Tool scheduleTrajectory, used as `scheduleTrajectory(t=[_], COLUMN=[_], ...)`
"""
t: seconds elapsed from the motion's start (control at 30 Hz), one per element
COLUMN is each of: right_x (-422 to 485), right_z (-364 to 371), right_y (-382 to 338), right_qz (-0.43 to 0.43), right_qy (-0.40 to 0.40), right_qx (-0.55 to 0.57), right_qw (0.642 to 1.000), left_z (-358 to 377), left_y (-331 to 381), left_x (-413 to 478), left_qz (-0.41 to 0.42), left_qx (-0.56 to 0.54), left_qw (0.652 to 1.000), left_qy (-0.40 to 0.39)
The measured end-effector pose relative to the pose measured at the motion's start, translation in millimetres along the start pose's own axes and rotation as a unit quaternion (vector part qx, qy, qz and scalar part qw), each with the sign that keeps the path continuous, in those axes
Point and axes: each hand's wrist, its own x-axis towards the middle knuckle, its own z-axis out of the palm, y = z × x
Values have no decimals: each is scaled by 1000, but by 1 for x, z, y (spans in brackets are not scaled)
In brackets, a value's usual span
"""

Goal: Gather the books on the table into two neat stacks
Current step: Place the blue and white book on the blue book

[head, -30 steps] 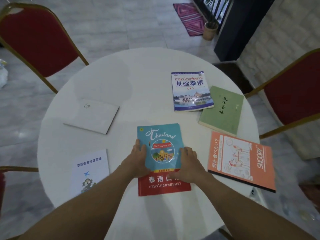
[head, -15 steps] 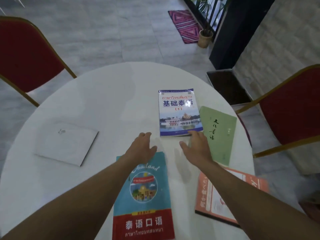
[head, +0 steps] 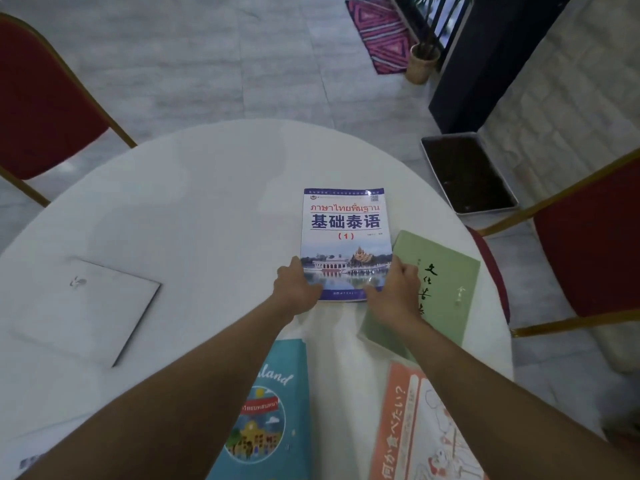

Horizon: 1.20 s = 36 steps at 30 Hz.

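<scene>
Left hand (head: pixel 295 289) and right hand (head: pixel 395 292) now grip the blue palace-photo textbook (head: pixel 346 233).

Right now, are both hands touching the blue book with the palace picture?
Touching. The head view shows the left hand and right hand gripping the blue book at its two near corners, thumbs on its cover.
</scene>
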Motion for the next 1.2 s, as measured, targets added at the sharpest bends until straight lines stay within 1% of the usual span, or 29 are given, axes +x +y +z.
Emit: scheduleTrajectory(t=[0.07,0.13,0.17,0.33,0.53,0.6,0.67,0.73,0.87,1.03,1.13,1.2], right_x=[3,5,5,0,-33,-52,-70,-92,-140,-208,-244,-262], right_z=[-1,-3,-4,-11,-9,-6,-2,2,17,41,57,64], right_y=[-2,-4,-3,-2,-6,-8,-7,-7,-3,7,17,23], right_qz=[14,29,38,51,60,61,57,47,40,53,58,50], right_qy=[-21,-38,-47,-121,-212,-229,-235,-240,-265,-296,-295,-283], right_qx=[10,23,31,96,160,168,190,189,154,162,150,139], right_qw=[1000,999,998,987,962,957,952,951,951,940,942,948], left_z=[0,0,0,-3,-19,-25,-31,-37,-48,-55,-53,-46], left_y=[4,9,11,11,-23,-38,-54,-71,-105,-154,-187,-205], left_x=[5,8,9,-3,-33,-48,-63,-80,-119,-169,-189,-196], left_qz=[-41,-54,-52,-23,-47,-39,-27,-22,-17,-17,-7,7], left_qx=[-58,-140,-159,-136,-146,-159,-171,-174,-145,-102,-62,-21], left_qw=[997,989,986,990,988,986,983,982,986,988,990,994], left_qy=[12,4,-2,-4,-16,-35,-53,-65,-83,-110,-128,-108])
